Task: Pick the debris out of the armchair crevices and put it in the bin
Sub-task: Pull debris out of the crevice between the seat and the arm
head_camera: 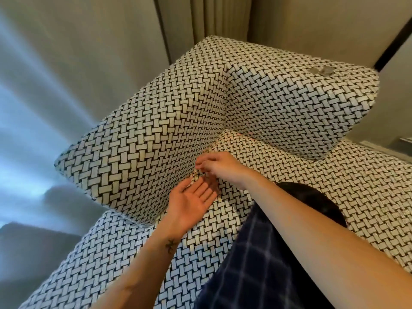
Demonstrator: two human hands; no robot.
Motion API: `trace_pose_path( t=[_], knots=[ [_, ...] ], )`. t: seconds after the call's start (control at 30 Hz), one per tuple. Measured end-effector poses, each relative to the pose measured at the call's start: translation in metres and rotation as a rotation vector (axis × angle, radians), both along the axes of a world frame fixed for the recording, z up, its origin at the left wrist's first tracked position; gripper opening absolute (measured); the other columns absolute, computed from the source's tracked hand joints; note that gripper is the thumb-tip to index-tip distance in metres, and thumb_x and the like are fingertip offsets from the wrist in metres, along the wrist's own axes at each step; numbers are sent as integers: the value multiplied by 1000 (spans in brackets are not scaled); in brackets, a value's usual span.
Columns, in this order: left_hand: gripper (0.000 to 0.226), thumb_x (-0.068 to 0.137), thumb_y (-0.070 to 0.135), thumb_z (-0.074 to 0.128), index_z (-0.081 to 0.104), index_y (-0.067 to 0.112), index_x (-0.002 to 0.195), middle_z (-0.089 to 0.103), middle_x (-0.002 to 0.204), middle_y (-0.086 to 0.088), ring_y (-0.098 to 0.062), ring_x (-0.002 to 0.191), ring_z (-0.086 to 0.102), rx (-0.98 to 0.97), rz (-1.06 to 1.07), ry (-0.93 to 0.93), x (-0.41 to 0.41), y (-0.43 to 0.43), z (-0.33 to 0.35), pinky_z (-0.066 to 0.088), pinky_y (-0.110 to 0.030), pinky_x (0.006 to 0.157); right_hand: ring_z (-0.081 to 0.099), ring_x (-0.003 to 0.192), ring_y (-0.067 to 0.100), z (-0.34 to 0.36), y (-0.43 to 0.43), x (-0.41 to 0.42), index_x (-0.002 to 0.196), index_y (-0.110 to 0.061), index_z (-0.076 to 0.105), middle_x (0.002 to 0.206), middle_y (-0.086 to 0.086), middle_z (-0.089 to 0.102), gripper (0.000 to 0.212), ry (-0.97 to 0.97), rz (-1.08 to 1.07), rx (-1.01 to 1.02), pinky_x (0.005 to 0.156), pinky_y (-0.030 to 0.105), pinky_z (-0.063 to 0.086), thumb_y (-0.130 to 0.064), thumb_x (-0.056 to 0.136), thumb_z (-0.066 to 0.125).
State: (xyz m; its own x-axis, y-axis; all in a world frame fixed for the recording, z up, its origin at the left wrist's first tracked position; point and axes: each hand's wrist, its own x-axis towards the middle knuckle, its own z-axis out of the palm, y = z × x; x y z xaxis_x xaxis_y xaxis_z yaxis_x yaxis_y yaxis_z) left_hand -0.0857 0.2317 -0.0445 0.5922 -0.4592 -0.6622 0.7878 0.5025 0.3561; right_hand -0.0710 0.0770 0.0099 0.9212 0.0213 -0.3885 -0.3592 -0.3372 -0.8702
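Nearest the camera, dark checked cloth lies over the armchair seat, with both forearms reaching past it. Just beyond, the left hand is held palm up, fingers straight and close together, like a tray; whether any debris lies on it cannot be told. Directly above and touching distance away, the right hand has its fingertips drawn together at the crevice where seat meets the left armrest; what they pinch, if anything, is too small to see. Farther off, small grey bits sit atop the backrest, before a curtain. The picking looks underway; the bin is out of view, so the disposal seems not yet done.
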Motion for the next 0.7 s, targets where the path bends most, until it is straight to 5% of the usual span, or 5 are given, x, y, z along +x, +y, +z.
trace_pose_path(
  t=[0.23, 0.33, 0.47, 0.7],
  knots=[
    [64, 102, 42, 41, 44, -5, 146, 54, 144, -28, -42, 139, 46, -138, 55, 66, -12, 26, -18, 30, -55, 120, 57, 120, 15, -33, 14, 20, 124, -20, 68, 135, 0, 61, 27, -7, 132, -201, 95, 26, 40, -17, 102, 53],
    [80, 100, 58, 42, 38, -6, 148, 48, 149, -27, -41, 142, 41, -193, -26, 56, -19, 35, -26, 24, -56, 122, 60, 118, 19, -49, 21, 29, 128, -20, 66, 130, 3, 65, 31, -57, 248, -395, 101, 33, 46, -22, 99, 55],
    [93, 96, 66, 45, 29, -5, 154, 31, 159, -28, -45, 148, 31, -292, -85, 82, -18, 39, -34, 13, -58, 125, 47, 129, 23, -67, 34, 35, 128, -16, 64, 133, 4, 62, 47, -229, 496, -871, 109, 43, 29, -47, 94, 52],
    [91, 99, 63, 38, 24, -7, 155, 24, 161, -30, -44, 151, 23, -340, -65, 89, -14, 42, -43, 5, -53, 127, 20, 143, 29, -75, 57, 46, 123, -24, 67, 139, -1, 54, 75, -52, 581, -1005, 117, 56, 10, -81, 84, 38]
  ],
)
